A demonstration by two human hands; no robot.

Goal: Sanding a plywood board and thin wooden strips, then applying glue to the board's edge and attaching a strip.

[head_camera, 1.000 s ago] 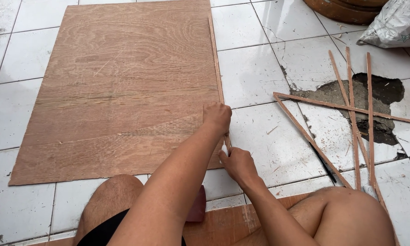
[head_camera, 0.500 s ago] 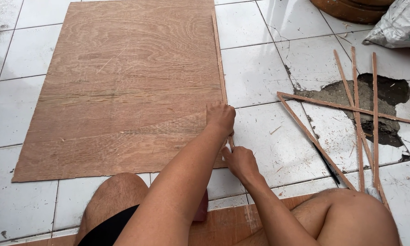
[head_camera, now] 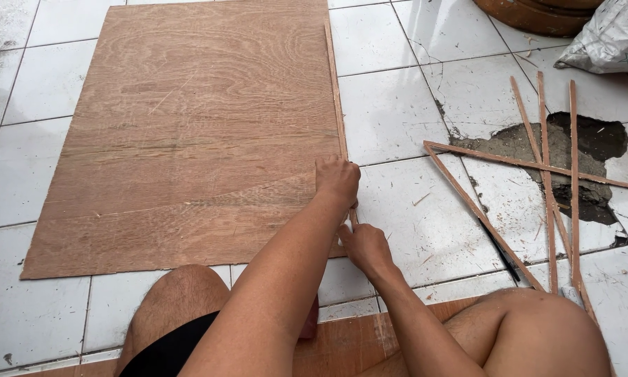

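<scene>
Against half a second ago, the left hand (head_camera: 338, 180) has barely shifted, still clenched on the narrow wooden strip (head_camera: 336, 98) along the right edge of the flat brown plywood sheet (head_camera: 188, 132), while the right hand (head_camera: 365, 246) pinches its near end, so the strip looks only partly freed.

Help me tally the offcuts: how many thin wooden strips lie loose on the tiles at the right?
5: two slanted strips meeting at a point, and three near-upright ones crossing them by the broken tile. Their lower ends are hidden behind the knee.

Left hand (head_camera: 337, 180) knuckles up, fingers curled in a closed grip; right hand (head_camera: 365, 248) just behind it, pinched shut.
</scene>
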